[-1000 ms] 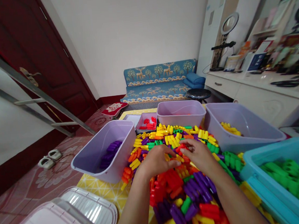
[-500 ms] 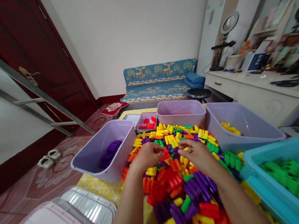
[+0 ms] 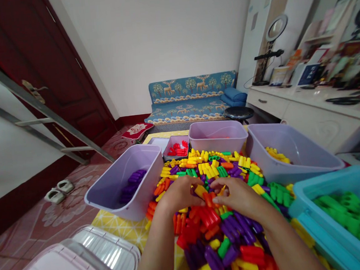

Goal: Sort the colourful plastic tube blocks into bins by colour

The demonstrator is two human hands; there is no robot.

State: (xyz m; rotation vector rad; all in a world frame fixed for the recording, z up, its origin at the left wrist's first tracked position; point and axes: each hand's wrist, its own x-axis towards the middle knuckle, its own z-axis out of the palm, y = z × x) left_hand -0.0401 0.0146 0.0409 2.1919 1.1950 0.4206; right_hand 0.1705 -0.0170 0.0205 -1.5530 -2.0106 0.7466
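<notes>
Over a heap of plastic building blocks (image 3: 210, 218) in red, orange, yellow, green and purple, both my hands reach in from the near side. My left hand (image 3: 183, 191) is curved, thumb and fingers apart, around a yellow block (image 3: 199, 190); I see no firm grip on it. Facing it, my right hand (image 3: 234, 195) has its fingers spread and bent, with the thumb beside an orange block (image 3: 208, 199). Its fingertips touch or nearly touch the pile, partly hiding the blocks beneath.
A lilac bin (image 3: 151, 170) with purple blocks stands left. A small box (image 3: 168, 154) with red pieces and another lilac bin (image 3: 219, 140) are behind. At right are a lilac bin (image 3: 306, 158) with yellow blocks and a turquoise bin (image 3: 305, 183) with green ones. Clear lids (image 3: 108, 251) lie front left.
Both hands have moved slightly nearer to me and lower onto the heap. A red block that was at my left fingertips is no longer there. Red pieces in the small box look rearranged.
</notes>
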